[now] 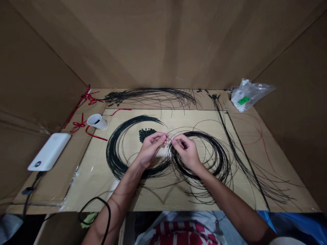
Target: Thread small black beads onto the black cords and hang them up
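Observation:
My left hand point(152, 147) is closed in a pinch, a thin dark wire point(170, 137) at its fingertips. Just to the right, my right hand point(186, 151) pinches the same wire; the fingertips of both hands are a small gap apart. Whether a small bead is also between the fingers is too small to tell. Behind my left hand lies a pile of small dark green beads point(146, 133). A large coil of dark wires point(114, 146) curves around the pile on the left. Beneath my right hand rests a second black coil point(217, 146), partly covered by the hand.
A white cup point(98, 121) with dark bits inside is tipped at the left, near red ribbons point(78, 125) and a white power bank point(49, 152). More wires point(155, 93) lie along the back. To the right are a wire bundle point(230, 139) and a plastic bag point(249, 95). Cardboard walls point(158, 44) surround the board.

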`<state>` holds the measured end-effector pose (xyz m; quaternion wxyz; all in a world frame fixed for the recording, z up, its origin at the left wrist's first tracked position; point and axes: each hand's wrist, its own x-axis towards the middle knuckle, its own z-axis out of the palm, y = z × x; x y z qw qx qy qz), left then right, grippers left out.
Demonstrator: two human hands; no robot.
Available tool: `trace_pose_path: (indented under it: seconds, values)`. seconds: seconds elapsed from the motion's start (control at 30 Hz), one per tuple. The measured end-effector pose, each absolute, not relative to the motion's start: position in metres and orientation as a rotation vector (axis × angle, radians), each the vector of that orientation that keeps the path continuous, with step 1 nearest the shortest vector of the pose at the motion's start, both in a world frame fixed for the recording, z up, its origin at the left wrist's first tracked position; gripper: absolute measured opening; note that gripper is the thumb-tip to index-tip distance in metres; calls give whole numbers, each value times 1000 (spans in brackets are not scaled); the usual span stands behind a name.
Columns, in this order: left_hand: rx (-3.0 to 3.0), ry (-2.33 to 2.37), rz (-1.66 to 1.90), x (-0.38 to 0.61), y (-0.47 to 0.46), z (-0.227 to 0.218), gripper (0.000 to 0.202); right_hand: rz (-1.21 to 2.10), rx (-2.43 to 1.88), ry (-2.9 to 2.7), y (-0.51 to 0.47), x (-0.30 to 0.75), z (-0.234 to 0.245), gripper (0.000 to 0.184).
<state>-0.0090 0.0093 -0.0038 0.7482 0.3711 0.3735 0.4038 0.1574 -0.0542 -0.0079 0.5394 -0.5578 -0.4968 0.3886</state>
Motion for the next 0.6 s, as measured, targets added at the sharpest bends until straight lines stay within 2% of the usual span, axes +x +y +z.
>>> trace_pose_path:
  seconds: [0.6]
  values:
    - [992, 881, 916, -13, 10, -13, 36, 899, -1341, -1185, -54, 157, -4, 19]
